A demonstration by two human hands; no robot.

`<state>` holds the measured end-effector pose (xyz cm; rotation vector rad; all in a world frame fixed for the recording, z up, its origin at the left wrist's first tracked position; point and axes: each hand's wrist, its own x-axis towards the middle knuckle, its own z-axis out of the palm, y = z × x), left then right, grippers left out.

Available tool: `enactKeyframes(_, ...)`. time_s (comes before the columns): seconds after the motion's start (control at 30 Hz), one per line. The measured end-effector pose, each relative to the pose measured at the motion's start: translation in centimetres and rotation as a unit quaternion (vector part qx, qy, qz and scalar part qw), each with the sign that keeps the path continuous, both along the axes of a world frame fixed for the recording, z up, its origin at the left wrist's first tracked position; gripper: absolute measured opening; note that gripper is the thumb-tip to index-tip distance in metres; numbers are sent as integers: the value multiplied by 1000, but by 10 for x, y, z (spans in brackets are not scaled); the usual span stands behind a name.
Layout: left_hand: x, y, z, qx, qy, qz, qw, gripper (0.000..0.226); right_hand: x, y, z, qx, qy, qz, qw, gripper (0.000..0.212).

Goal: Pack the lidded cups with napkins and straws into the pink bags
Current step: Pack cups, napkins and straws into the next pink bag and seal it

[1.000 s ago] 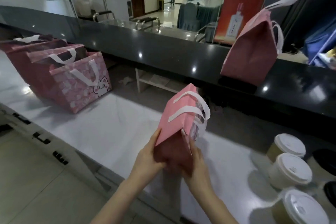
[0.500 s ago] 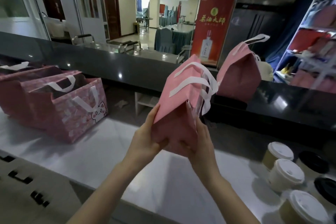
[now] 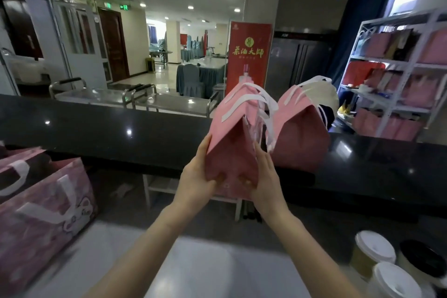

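Hands are gripping a pink bag [image 3: 232, 143] up off the surface, in front of the black counter [image 3: 121, 133]: left hand [image 3: 196, 181] is curling round its left edge & right hand [image 3: 266, 181] round its right edge, thumbs pressing into the lower face. A 2nd pink bag [image 3: 300, 138] is standing on the counter just behind, to the right. At far left, patterned pink bags [image 3: 41, 213] are sitting on the white worktop [image 3: 217, 268]; lidded cups [image 3: 373, 247] are standing at bottom right, 2 w/ white lids, 1 w/ black.
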<state>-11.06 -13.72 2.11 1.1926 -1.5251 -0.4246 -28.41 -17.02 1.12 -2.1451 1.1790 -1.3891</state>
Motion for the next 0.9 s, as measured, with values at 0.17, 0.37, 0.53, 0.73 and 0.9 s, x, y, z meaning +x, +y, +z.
enactKeyframes(0.17,-3,-72,-26,17,-40,3,999,98,2,-61,-17,61,-24,-26,998,108)
enactKeyframes(0.37,1,-136,-35,30,-53,3,998,97,17,-112,-26,89,-62,-96,989,95)
enactKeyframes(0.53,5,-168,-32,61,-62,2,996,92,24,-142,-24,119,-68,-136,981,82)
enactKeyframes(0.73,15,-168,-23,70,-89,-13,994,94,34,-128,-15,120,-58,-188,973,81)
enactKeyframes(0.9,77,-130,-21,63,-141,-6,988,93,66,-79,0,-78,64,-267,958,78)
